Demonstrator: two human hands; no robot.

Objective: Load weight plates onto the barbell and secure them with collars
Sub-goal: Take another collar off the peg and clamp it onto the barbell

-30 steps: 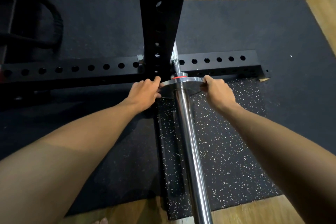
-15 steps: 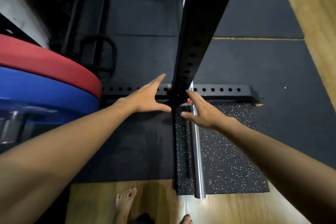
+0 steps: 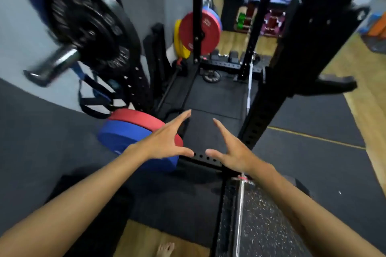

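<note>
Both hands have come off the small steel plate they were pressing along the sleeve a second ago, and the person's gaze has lifted from the floor toward the far end of the rack. The left hand [image 3: 165, 142] and right hand [image 3: 231, 152] now hang in the air, fingers spread, each grip wide and holding nothing. The barbell [image 3: 239, 215] lies near and right, on the speckled mat [image 3: 269, 229]; the small plate cannot be made out from here. Just left of the left hand sit a red plate [image 3: 133, 118] and a blue plate [image 3: 123, 135]. That first plate seems seated, so another plate probably comes next. No collar is on yet.
</note>
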